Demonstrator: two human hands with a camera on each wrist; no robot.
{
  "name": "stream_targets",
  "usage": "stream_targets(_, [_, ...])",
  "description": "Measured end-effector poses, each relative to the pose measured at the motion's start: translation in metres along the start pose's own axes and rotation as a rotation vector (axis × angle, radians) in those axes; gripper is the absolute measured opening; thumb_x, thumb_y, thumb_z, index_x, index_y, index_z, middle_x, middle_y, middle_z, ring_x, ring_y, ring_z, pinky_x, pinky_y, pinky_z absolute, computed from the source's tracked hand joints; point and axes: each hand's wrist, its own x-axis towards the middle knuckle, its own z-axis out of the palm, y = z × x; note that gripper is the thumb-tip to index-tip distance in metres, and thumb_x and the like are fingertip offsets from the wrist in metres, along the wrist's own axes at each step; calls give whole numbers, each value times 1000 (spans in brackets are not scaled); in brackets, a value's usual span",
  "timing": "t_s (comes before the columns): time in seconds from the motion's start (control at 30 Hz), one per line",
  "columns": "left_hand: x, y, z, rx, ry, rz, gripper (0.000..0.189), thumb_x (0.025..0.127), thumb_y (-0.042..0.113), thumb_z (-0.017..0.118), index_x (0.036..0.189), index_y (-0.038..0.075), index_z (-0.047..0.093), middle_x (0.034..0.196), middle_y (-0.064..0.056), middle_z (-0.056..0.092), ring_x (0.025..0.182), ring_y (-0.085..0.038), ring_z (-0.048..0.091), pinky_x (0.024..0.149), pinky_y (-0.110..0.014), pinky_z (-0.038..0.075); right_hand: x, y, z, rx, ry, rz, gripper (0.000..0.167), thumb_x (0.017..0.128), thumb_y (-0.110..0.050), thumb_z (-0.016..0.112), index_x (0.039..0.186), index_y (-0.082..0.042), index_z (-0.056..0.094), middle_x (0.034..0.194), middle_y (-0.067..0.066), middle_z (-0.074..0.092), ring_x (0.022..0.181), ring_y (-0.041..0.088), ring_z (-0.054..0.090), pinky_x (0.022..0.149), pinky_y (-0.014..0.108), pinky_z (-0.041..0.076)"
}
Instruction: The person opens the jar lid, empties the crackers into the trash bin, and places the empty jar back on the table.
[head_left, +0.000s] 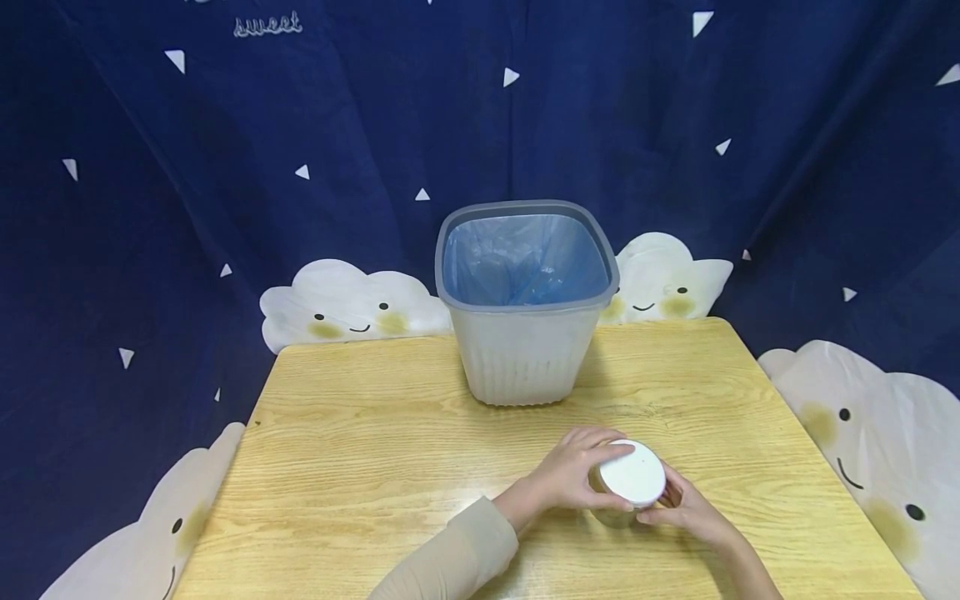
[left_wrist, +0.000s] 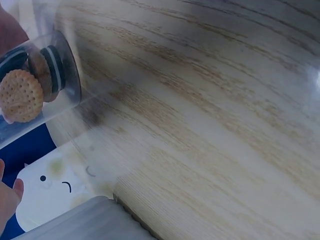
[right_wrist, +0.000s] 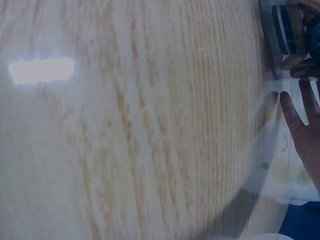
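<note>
A clear cookie jar [head_left: 615, 517] with a round white lid [head_left: 636, 473] stands upright near the table's front right. My left hand [head_left: 573, 475] grips it at the top from the left, with the thumb along the front of the lid and a finger reaching over its edge. From the right, my right hand [head_left: 693, 508] holds the side of the jar, thumb in front and fingers partly hidden behind it. Through the wall in the left wrist view show a round pale biscuit [left_wrist: 21, 95] and dark sandwich cookies [left_wrist: 54, 67]. Dark cookies [right_wrist: 284, 30] also appear in the right wrist view.
Behind the hands, toward the table's back edge, stands a white bin [head_left: 525, 354] with a grey rim and a blue liner [head_left: 525, 258]. The wooden table [head_left: 360, 417] is bordered by a dark blue curtain [head_left: 375, 125] printed with clouds and white triangles.
</note>
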Motion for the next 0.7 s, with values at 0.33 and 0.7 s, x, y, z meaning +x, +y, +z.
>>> stream_targets(0.33, [-1,7,0,33,35,-54,77,70,62,65,136,28,43,140,6,39,129,-10,32,108,-36,24,1,3,-3,-14,-7,-5,84,77,0,65,139,13,9,125,-27,40,112,-13,40,91,8,33])
stream_targets(0.7, [-4,12,6,105,134,-77,77,67,64,68,131,26,49,134,3,46,125,-11,37,106,-33,27,0,2,-3,-22,-6,10,86,77,0,65,140,11,8,125,-28,39,112,-12,40,90,9,34])
